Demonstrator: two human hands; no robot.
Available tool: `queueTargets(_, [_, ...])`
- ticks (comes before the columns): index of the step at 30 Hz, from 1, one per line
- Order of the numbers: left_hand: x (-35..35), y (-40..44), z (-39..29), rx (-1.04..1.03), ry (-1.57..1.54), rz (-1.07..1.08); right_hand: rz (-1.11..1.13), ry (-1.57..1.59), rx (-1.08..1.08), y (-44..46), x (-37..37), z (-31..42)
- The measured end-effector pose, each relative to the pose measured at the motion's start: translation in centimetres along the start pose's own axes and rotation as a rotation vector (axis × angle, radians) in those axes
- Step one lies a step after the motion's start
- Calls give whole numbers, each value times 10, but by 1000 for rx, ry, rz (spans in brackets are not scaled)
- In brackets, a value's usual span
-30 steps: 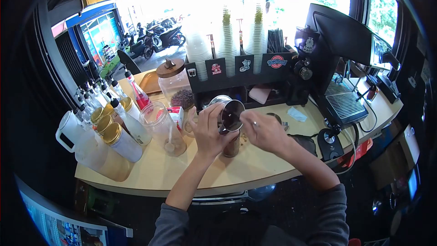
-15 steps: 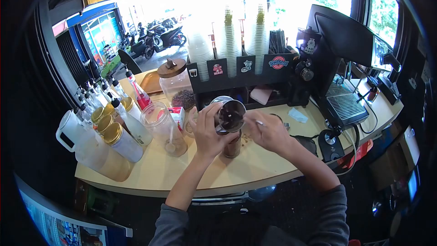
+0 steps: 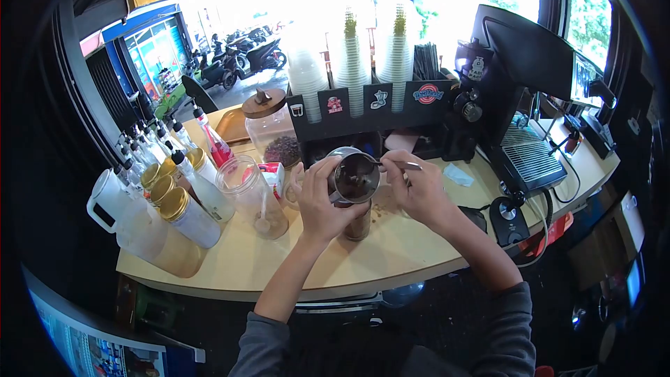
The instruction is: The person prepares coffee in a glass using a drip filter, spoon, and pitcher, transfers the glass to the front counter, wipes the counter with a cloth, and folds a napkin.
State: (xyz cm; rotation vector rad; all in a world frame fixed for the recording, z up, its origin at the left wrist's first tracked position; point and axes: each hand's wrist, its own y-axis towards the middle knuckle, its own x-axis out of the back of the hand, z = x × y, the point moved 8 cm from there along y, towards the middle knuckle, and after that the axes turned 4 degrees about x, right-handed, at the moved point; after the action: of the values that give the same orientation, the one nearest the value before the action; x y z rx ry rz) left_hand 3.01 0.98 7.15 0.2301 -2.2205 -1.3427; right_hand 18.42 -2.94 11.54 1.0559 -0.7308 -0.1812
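Observation:
My left hand (image 3: 322,199) is wrapped round a metal cup (image 3: 354,177), tilted so its dark inside faces me, with some dark residue in it. In my right hand (image 3: 421,192) is a thin metal utensil (image 3: 410,165), pinched between the fingers, its far end at the cup's right rim. Under the cup stands a glass with brown contents (image 3: 358,227), its top hidden by the cup and my fingers. Small brown crumbs lie on the counter just right of the glass. An open clear jar (image 3: 246,192) with a white scoop and brown powder stands left of my left hand.
Pump bottles, gold-lidded jars (image 3: 187,216) and a plastic pitcher (image 3: 139,227) crowd the counter's left side. A wood-lidded jar (image 3: 271,129) and a black cup holder (image 3: 377,113) stand behind. At right are a coffee grinder (image 3: 472,70), an espresso machine (image 3: 530,157) and a tamper (image 3: 509,215).
My right hand has turned and moved slightly right, and the utensil now shows lying across its fingers. The cup's mouth has turned a little more toward me.

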Motion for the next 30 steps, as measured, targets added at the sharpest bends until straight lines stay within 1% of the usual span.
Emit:
queueTargets(3, [-1,-1,2,-6,34,-3,36,39,35,1,-5,2])
queueTargets(5, [1,1,1,-16,30,6,-8,-19,110,1,-1,7])
queueTargets(6, [1,1,0,-22,27,15,-8,-21,109,1,-1,7])
queueTargets(9, [0,1,-2,-68,53,-8,38,-64,127,1,-5,10])
queueTargets(11, [-1,0,-2,-83,60,-6,91,-109,204,-1,-9,24])
queueTargets(15, [-2,-1,-7,-121,83,5,59,-146,209,7,-6,23])
queueTargets(17, [-3,-3,-6,-129,85,8,127,-155,238,3,-15,26])
queueTargets(18, [-4,-4,-6,-138,84,12,126,-157,238,6,-13,26])
queueTargets(20, [-6,-4,-8,-146,94,15,119,-177,102,15,-9,14])
queueTargets(21, [-6,-4,-8,-154,108,15,119,-175,102,17,-11,15])
queueTargets(23, [-6,-6,-8,-149,105,17,188,-131,-66,20,-19,3])
queueTargets(24, [-7,-6,-8,-146,99,20,186,-133,-67,24,-17,3])
queueTargets(26, [-7,-6,-9,-135,87,21,161,-44,-196,31,-11,-5])
queueTargets(28, [-6,-6,-8,-119,79,19,126,-79,-160,30,-13,-9])
queueTargets(30, [-9,-8,-9,-155,104,23,89,-113,-121,30,-14,-6])
